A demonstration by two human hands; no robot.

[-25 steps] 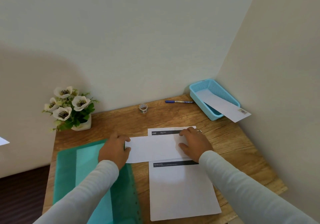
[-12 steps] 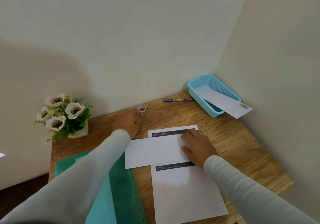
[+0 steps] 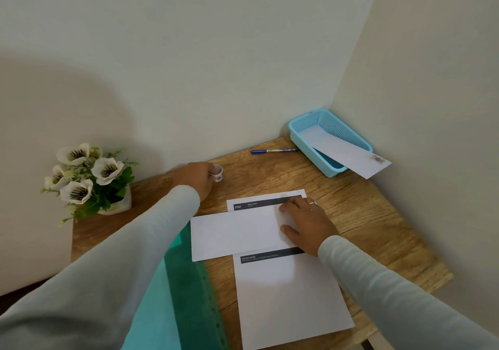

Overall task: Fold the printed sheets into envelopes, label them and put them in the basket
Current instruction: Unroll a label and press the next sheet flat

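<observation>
A white envelope (image 3: 232,235) lies across a printed sheet (image 3: 286,295) with dark header bars on the wooden desk (image 3: 364,214). My right hand (image 3: 305,222) rests flat on the envelope's right end. My left hand (image 3: 195,178) reaches to the back of the desk, and its fingers pinch a small roll of stickers (image 3: 218,173). At the back right corner stands a blue basket (image 3: 328,140). In it leans a labelled envelope (image 3: 348,153), whose end sticks out over the rim.
A blue pen (image 3: 272,151) lies near the wall, left of the basket. A pot of white flowers (image 3: 89,179) stands at the back left. A green plastic folder (image 3: 183,295) lies under my left arm. Walls close in behind and to the right.
My left hand left the envelope, reached forward to the back of the desk and took hold of the sticker roll. My right hand stayed on the envelope.
</observation>
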